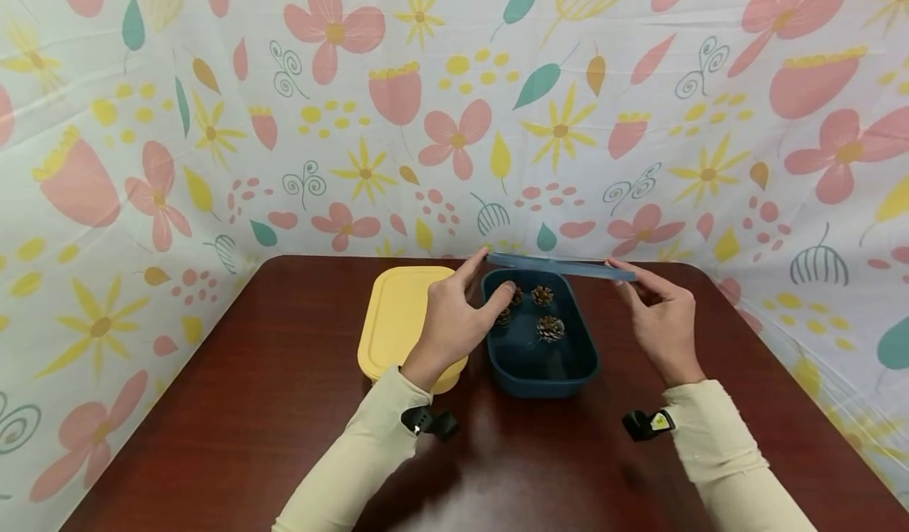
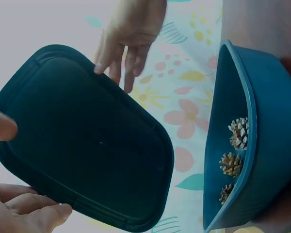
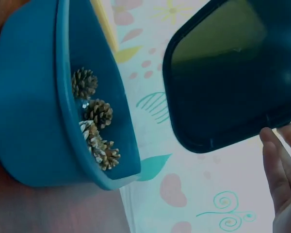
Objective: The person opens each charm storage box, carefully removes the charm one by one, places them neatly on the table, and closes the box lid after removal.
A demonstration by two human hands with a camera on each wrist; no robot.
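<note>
A dark blue lid (image 1: 561, 266) is held up over the far end of a blue plastic container (image 1: 543, 370). My left hand (image 1: 458, 311) grips the lid's left end, its thumb and fingers on either side of the edge in the left wrist view. The lid's right end is pinched between the thumb and fingers of my right hand (image 1: 660, 319). Tilted, the lid (image 2: 87, 141) shows its broad face to the wrist cameras. Inside the uncovered container lie several pine cones (image 1: 550, 328), some partly hidden by my left thumb in the head view.
Just left of the blue container stands a yellow container with its yellow lid (image 1: 394, 319) on, partly behind my left hand. Both are on a dark reddish-brown table (image 1: 284, 406). A flower-printed cloth (image 1: 454, 82) hangs behind the table and along its sides.
</note>
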